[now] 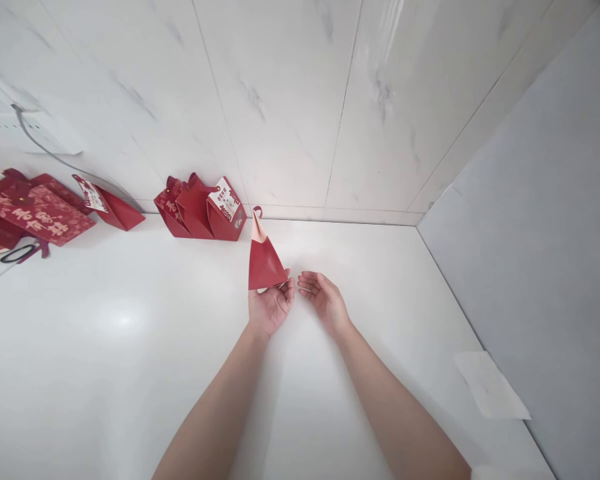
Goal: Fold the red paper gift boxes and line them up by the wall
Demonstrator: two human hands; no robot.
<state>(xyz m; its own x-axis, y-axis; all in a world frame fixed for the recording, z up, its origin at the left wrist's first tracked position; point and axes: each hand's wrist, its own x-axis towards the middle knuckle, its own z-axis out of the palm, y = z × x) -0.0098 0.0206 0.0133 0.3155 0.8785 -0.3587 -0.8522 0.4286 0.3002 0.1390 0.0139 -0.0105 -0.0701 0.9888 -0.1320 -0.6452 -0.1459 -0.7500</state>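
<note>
My left hand (pixel 270 307) lies palm up on the white table (pixel 130 347) and holds the bottom edge of a dark red paper gift box (pixel 263 259) folded into a pointed cone shape, with a pale pink inner flap and a small loop at its tip. The box stands upright above my fingers. My right hand (pixel 323 297) rests just to the right of it, palm up, fingers slightly curled and apart, holding nothing and not touching the box.
Several finished red gift boxes (pixel 203 210) stand against the marble wall at the back. More red boxes and flat red sheets (pixel 35 210) lie at the far left, with black scissors (pixel 17 253). A white paper sheet (pixel 490 385) lies by the grey right wall.
</note>
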